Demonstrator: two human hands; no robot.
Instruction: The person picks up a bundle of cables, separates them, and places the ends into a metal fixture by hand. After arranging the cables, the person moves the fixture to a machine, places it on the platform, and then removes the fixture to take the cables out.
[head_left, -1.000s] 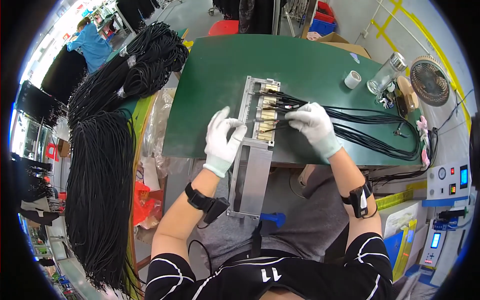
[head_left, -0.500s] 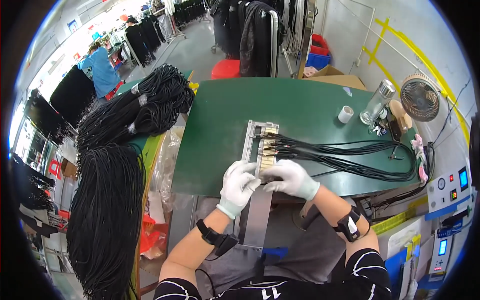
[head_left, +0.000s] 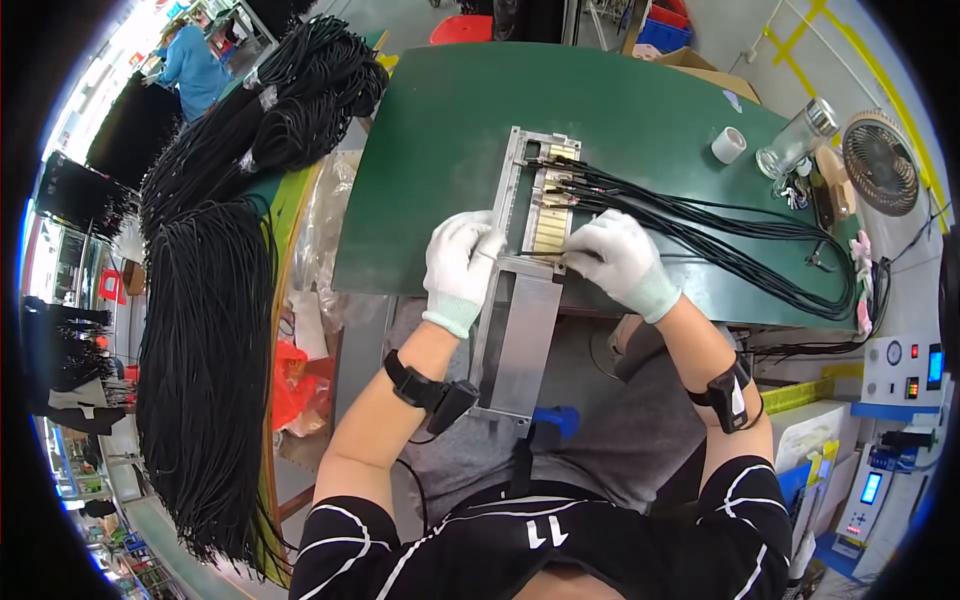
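Both my hands wear white gloves. A metal jig [head_left: 507, 190] with a row of cream-coloured blocks lies on the green table, its long grey plate [head_left: 527, 325] reaching past the near edge. Several black cables [head_left: 665, 196] have their ends set in the jig and loop off to the right. At the jig's near end, my right hand [head_left: 618, 262] pinches one black cable [head_left: 540, 253], whose end lies across the jig. My left hand [head_left: 460, 262] is beside the jig's left rail, thumb and fingers pressed together; what they hold, if anything, is hidden.
Thick bundles of black cables [head_left: 205, 370] hang over a stand at the left. Far right on the table are a white roll [head_left: 729, 146], a glass bottle [head_left: 800, 140] and a small fan [head_left: 880, 163]. A control box [head_left: 903, 368] stands at the right. Further off, a person in blue [head_left: 192, 70] works.
The view has tilted down, so the table sits higher in the picture. My hands have moved apart to either side of the jig, and a cable end now shows between them.
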